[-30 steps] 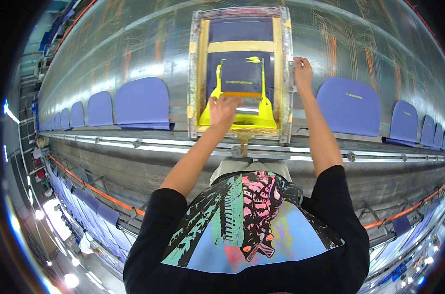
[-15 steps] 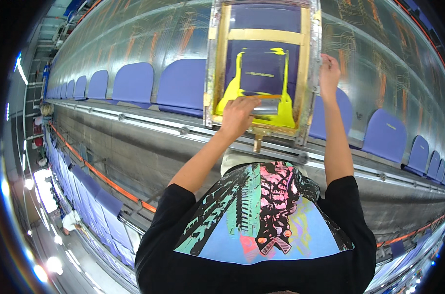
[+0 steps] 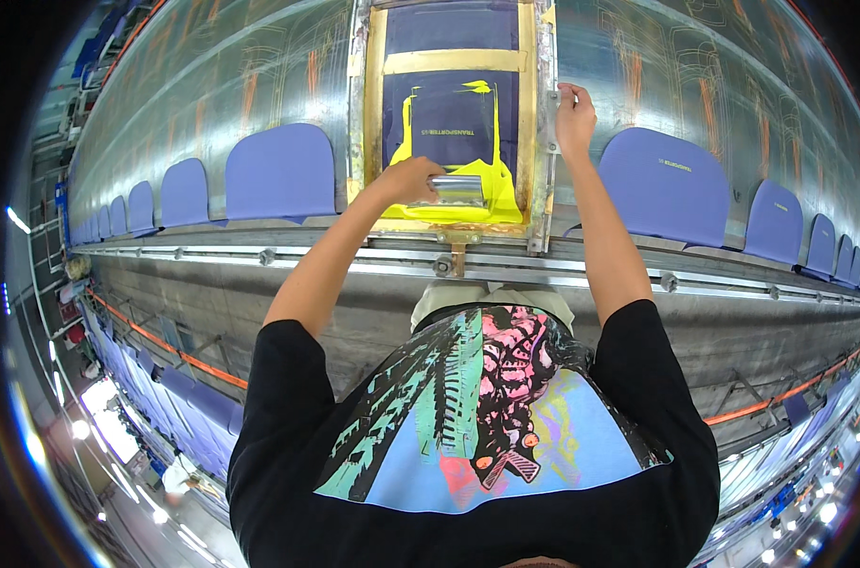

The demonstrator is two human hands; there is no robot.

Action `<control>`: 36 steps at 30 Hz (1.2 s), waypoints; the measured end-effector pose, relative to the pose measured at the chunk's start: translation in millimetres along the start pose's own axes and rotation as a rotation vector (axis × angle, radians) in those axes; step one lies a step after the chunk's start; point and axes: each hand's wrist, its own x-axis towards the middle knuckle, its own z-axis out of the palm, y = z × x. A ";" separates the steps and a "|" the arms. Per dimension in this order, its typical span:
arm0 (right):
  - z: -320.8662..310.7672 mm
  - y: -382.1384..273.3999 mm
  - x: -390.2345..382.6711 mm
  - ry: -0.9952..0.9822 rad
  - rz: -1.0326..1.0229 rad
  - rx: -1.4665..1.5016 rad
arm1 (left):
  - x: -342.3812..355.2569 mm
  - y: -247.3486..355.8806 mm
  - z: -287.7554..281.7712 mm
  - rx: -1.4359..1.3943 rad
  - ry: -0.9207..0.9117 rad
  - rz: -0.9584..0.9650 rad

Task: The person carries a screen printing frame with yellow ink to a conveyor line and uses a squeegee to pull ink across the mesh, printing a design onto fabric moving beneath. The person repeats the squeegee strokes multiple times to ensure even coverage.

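My left hand (image 3: pixel 411 180) is closed around the end of a metal squeegee (image 3: pixel 461 189). The squeegee lies crosswise in yellow ink (image 3: pixel 416 214) near the close end of a screen printing frame (image 3: pixel 357 142). More ink streaks run up both sides of the dark window, and pale tape crosses farther back. My right hand (image 3: pixel 575 118) is closed at the frame's right edge, fingertips against it, with part of the grip hidden. Purple padded panels lie on either side, a left one (image 3: pixel 280 170) and a right one (image 3: pixel 665 180) bearing small yellow print.
The panels stand in a long row on a scuffed metal table (image 3: pixel 629 85). A metal rail (image 3: pixel 354 265) with bolts runs along its near edge, where the frame's bracket (image 3: pixel 459 256) sits. Behind me, another row of purple sheets (image 3: pixel 193 398) and an orange strip (image 3: pixel 217 369) show.
The frame stands farther left in view, and the panels beside it now show apart from it. My left hand still holds the squeegee; my right hand stays by the frame's edge.
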 end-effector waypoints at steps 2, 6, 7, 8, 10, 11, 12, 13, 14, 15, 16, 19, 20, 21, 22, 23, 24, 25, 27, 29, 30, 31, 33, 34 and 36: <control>-1.5 2.9 9.6 -0.007 -0.030 -0.020 | 15.7 -2.1 -8.6 -0.029 -0.153 0.046; 6.4 7.1 26.4 0.047 -0.139 -0.088 | 38.5 -4.6 -59.8 -0.155 -0.314 0.049; 7.1 5.1 32.3 0.035 -0.128 -0.086 | 45.7 -7.3 -74.0 -0.160 -0.247 0.055; 6.7 6.2 32.6 0.023 -0.109 -0.084 | 50.7 -5.8 -86.6 -0.155 -0.126 0.095; 0.9 10.5 38.3 0.007 -0.082 -0.074 | 66.1 15.7 -108.6 0.003 0.201 0.004; -1.1 9.6 41.5 -0.008 -0.076 -0.061 | 71.6 23.2 -110.0 0.068 0.371 -0.009; -3.4 8.8 43.6 -0.024 -0.070 -0.048 | 77.7 28.5 -108.3 0.133 0.542 -0.024; -6.3 8.8 43.1 -0.037 -0.052 -0.044 | 81.9 32.2 -95.8 0.207 0.637 0.003; -9.1 7.1 43.9 -0.047 -0.048 -0.035 | 83.4 33.1 -77.0 0.281 0.730 0.030; -11.3 2.0 45.0 -0.056 -0.042 -0.024 | 81.2 35.3 -62.1 0.358 0.823 0.058; -12.3 -4.8 45.8 -0.064 -0.037 -0.013 | 73.7 39.8 -51.9 0.378 0.867 0.095; -14.3 -15.1 56.0 0.010 -0.085 -0.005 | 42.8 45.6 -9.2 0.428 0.970 0.201; -15.3 -10.9 54.9 -0.007 -0.055 -0.019 | 35.8 41.1 14.2 0.440 0.982 0.224; -17.8 0.8 51.1 -0.027 -0.024 -0.033 | 29.9 40.8 38.3 0.415 0.975 0.254; -13.6 13.5 52.6 -0.043 -0.001 -0.027 | 31.9 37.5 55.5 0.408 0.976 0.286; -15.9 12.8 52.9 -0.048 -0.008 -0.029 | 28.0 40.8 57.6 0.345 0.998 0.330; -17.8 12.4 52.1 -0.052 -0.014 -0.032 | 29.6 40.0 51.0 0.340 0.973 0.318; -19.1 11.6 52.2 -0.054 -0.019 -0.035 | 33.6 37.5 39.9 0.334 0.947 0.307; -25.1 -3.0 47.4 -0.029 -0.041 -0.028 | 42.0 41.1 0.0 0.302 0.995 0.310; -29.0 -12.8 42.6 -0.037 -0.049 -0.020 | 62.5 37.1 -43.1 0.291 0.932 0.178; -29.9 -12.8 43.6 -0.046 -0.041 -0.018 | 73.6 43.6 -59.7 0.285 0.958 0.206; -30.2 -9.4 45.7 -0.055 -0.032 -0.017 | 81.0 52.9 -70.5 0.327 0.862 0.110; -27.1 -5.2 47.8 -0.052 -0.044 0.000 | 88.4 50.7 -56.9 0.359 0.862 0.065; -24.0 -4.2 47.5 -0.054 -0.052 0.011 | 89.7 48.4 -49.4 0.375 0.864 0.038; -17.2 0.7 61.5 -0.018 -0.064 -0.003 | 89.2 45.7 -29.8 0.417 0.862 0.080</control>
